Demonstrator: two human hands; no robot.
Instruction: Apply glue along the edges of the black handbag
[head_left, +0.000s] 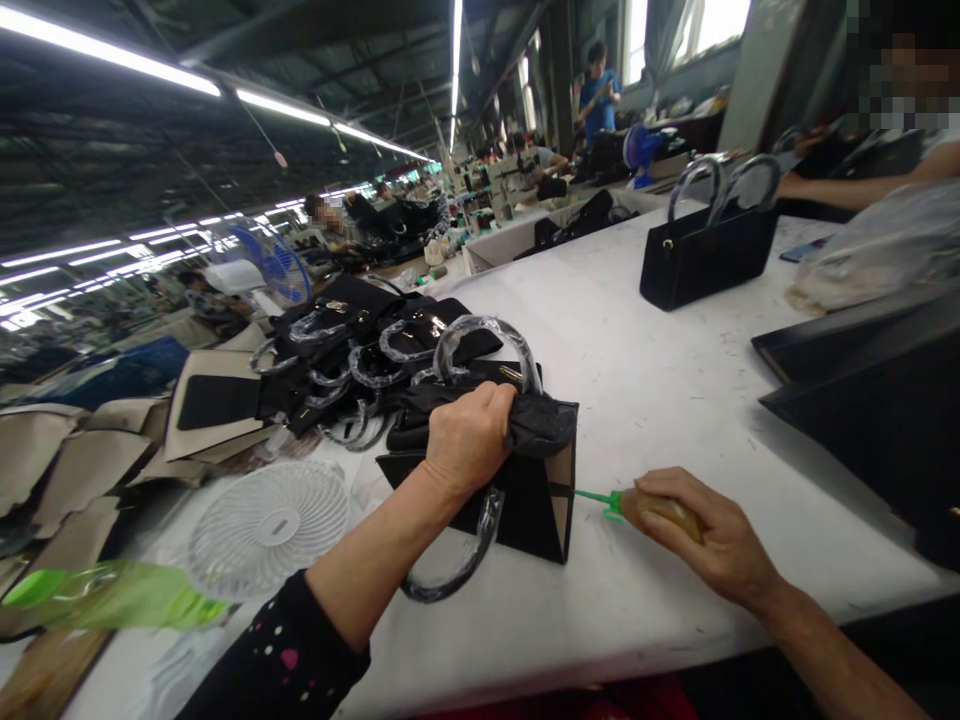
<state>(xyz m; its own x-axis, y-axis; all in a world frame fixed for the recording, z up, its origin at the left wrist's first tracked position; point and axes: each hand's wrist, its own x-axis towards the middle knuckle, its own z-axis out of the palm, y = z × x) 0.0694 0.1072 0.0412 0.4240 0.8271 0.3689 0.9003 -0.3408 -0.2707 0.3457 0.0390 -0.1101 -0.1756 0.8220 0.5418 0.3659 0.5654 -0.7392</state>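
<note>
My left hand [471, 432] is closed on the black lining bunched at the top of a black handbag [517, 510]. The bag lies on the white table, its beige inner side showing at the right end. One plastic-wrapped handle [457, 575] hangs toward me and another arches above my fist. In my right hand [712, 530] is a squeeze bottle [664, 512] of amber liquid with a thin green nozzle. The nozzle's tip points left at the open end of the bag, at or very near its edge; I cannot tell if it touches.
Several black bags [352, 340] with wrapped handles are piled behind. A small white fan [270, 525] and a green-capped bottle [112, 595] lie at left. A finished-looking handbag [709, 255] stands far right, near dark panels [862, 390], a plastic bag [885, 245] and another person's arm [847, 188].
</note>
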